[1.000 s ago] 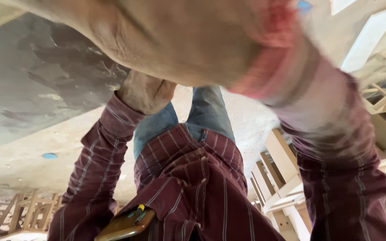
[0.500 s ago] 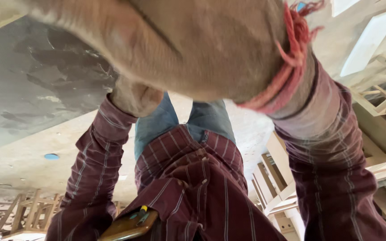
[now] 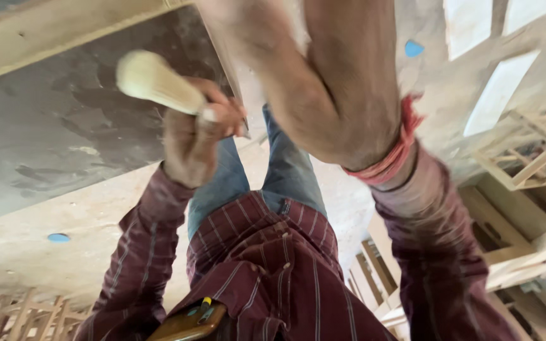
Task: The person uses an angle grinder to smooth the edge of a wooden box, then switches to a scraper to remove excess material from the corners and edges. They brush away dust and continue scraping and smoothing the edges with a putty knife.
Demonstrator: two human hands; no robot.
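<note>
1. Right up close, the board (image 3: pixel 64 126) fills the left, tilted, its dark face open to the brush.
2. Right hand (image 3: pixel 323 82) looms blurred near the board's edge; whether it grips, I cannot tell.
3. Left hand (image 3: pixel 191 142) is fisted around the brush (image 3: pixel 153 81), bristles over the board.

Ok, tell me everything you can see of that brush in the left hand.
The brush has a pale, cream-coloured bristle head, rounded and slightly blurred. It sticks out up and to the left from the left hand, whose fingers close round the rest, so the handle is mostly hidden. It is held against the dark grey board; whether the bristles touch it, I cannot tell.
</note>
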